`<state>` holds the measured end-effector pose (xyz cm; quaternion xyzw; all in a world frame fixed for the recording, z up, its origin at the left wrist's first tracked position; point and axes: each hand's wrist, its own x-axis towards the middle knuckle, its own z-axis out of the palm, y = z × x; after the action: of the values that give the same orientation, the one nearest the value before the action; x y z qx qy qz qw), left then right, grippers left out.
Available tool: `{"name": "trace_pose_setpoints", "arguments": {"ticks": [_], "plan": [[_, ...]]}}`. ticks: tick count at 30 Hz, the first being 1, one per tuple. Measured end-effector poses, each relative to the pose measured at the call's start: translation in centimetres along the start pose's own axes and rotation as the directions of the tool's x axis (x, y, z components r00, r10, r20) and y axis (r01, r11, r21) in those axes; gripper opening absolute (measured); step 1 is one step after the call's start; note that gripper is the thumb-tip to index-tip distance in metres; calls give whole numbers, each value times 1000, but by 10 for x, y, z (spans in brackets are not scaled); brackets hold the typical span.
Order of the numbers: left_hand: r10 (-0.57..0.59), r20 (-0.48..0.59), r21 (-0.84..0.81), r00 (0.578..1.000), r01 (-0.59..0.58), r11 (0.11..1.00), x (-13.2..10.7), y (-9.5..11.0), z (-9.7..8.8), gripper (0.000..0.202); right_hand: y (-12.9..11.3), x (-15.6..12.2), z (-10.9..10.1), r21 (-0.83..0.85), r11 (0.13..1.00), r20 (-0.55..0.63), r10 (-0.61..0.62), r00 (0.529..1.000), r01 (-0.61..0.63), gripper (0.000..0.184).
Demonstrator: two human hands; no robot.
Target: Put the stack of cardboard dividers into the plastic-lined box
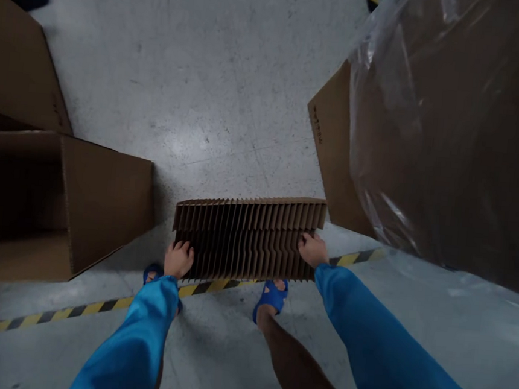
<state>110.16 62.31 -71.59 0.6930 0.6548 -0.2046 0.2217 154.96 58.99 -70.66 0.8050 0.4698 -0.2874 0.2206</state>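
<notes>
Grey concrete floor [233, 83], hazard tape [95, 308] lower left. Both hands — left [178, 259], right [313, 249] — curled round the ends of the divider stack [246, 237], held mid-frame above the feet. Only end grip — loose slats could fan out, slip, or clip the open box [59, 201] at left.

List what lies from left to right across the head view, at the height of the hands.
Open brown cardboard box on its side → left hand → stack of brown corrugated cardboard dividers → right hand → clear plastic sheet over brown cartons.
</notes>
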Motion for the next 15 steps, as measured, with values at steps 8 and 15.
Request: {"name": "trace_pose_setpoints", "arguments": {"ticks": [8, 15], "plan": [[77, 49, 17, 996, -78, 997, 22, -6, -8, 37, 6, 15, 6, 11, 1000, 114, -6, 993, 5, 40], [-13, -80, -9, 997, 13, 1000, 22, 0, -6, 37, 10, 41, 11, 22, 999, 183, -34, 982, 31, 41]]}}
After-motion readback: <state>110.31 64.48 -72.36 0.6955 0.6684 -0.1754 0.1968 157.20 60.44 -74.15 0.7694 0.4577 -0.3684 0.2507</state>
